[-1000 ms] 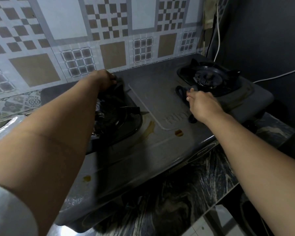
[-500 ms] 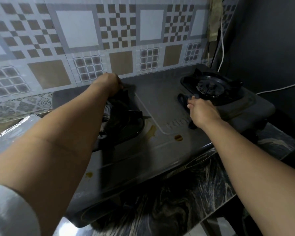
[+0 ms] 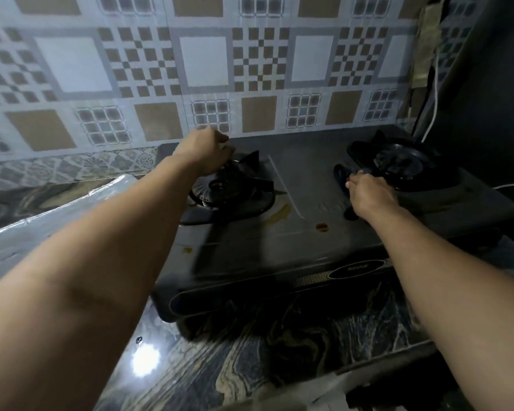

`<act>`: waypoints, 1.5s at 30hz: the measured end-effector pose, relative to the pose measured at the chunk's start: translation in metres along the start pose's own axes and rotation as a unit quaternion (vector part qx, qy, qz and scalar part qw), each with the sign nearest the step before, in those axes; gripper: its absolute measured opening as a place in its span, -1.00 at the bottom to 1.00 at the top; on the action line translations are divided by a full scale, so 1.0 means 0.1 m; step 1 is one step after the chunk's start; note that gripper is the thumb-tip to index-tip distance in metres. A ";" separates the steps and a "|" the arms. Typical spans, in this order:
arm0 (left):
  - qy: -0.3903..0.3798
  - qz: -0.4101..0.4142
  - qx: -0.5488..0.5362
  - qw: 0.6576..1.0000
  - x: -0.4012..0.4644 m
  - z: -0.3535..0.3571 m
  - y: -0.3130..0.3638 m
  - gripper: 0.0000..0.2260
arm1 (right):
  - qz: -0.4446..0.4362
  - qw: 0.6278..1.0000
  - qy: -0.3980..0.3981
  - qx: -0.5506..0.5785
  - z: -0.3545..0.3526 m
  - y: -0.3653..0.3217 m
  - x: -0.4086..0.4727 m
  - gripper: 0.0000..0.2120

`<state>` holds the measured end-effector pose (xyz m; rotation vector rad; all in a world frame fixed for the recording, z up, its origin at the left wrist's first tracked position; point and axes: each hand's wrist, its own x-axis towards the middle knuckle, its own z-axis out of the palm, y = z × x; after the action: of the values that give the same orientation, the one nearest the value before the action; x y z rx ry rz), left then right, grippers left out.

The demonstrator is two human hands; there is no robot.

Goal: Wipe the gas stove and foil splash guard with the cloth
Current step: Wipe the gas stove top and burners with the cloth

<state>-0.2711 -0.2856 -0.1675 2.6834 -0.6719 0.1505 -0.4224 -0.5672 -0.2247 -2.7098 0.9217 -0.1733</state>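
Currently, wiping is judged to be at an early stage. The dark grey two-burner gas stove (image 3: pixel 306 232) sits on a dark marbled stone counter (image 3: pixel 250 360) against a wall covered in patterned grey-and-tan foil splash guard (image 3: pixel 205 69). Brownish spill marks show on the stove top between the burners and near the front edge, so the surface is not yet clean.

The right hand (image 3: pixel 368 195) presses a dark crumpled cloth (image 3: pixel 343 175) onto the stove top just beside the right black burner grate (image 3: pixel 404 164). Its fingers are curled over the cloth, gripping it.

The left hand (image 3: pixel 208 151) reaches to the rear of the left black burner grate (image 3: pixel 232 185), fingers bent downward. They appear to pinch the grate's back edge, but whether they grip it cannot be told from this view.

Remaining work, as judged: the stained centre panel, the areas around both burners, and the splash guard, which shows no sign of wiping.
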 end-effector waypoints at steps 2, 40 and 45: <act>0.004 -0.014 0.011 1.000 -0.24 -0.06 -0.03 -0.64 | -0.034 0.999 0.002 -0.008 -0.02 0.01 -0.05 -0.62; 0.039 -0.137 -0.360 0.922 -2.46 0.28 -0.52 -0.12 | -0.158 0.984 -0.042 -0.074 -0.10 -0.21 -0.55 -0.62; 0.037 -0.119 -0.387 0.914 -2.44 0.33 -0.59 -0.15 | -0.166 0.981 -0.049 -0.083 -0.08 -0.39 -0.67 -0.63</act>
<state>-0.4576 -0.1437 -0.2638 1.9502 -0.2806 -0.0714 -0.4547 -0.4987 -0.2069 -2.9799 0.4697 -0.0265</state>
